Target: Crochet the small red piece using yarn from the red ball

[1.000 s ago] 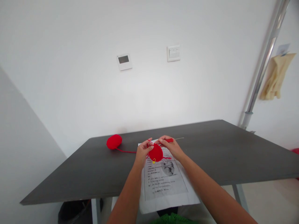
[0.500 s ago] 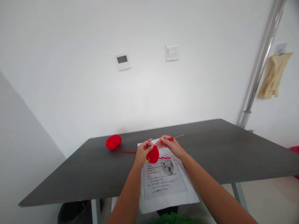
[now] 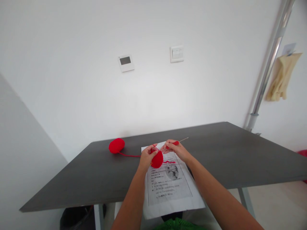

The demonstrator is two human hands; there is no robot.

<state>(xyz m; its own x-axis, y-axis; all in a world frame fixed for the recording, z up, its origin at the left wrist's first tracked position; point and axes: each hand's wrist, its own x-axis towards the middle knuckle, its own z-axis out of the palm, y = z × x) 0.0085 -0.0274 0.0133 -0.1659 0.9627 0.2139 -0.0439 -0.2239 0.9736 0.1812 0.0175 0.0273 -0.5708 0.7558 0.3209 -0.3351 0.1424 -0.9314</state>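
Between my hands is a round red crochet piece [image 3: 157, 160]. My left hand [image 3: 146, 157] pinches its left edge, with red yarn running over the fingers. A small yellow stitch marker [image 3: 151, 163] shows at the piece's lower left. My right hand [image 3: 174, 149] grips a crochet hook [image 3: 176, 143] by its red handle; the thin metal shaft sticks out to the upper right, and the other tip meets the top of the piece. A short red yarn tail [image 3: 169, 162] trails to the right. From the left hand, yarn leads to a red yarn ball [image 3: 116, 146].
A printed paper sheet [image 3: 172, 199] lies under my hands and hangs over the front edge of the dark table [image 3: 216, 153]. Behind stands a white wall with a switch [image 3: 177, 54] and a panel [image 3: 126, 63]. A black bin [image 3: 76, 218] is below left.
The hook and my right fingers have shifted slightly at the top of the piece. My left hand has turned a little, and less of the yellow marker shows.
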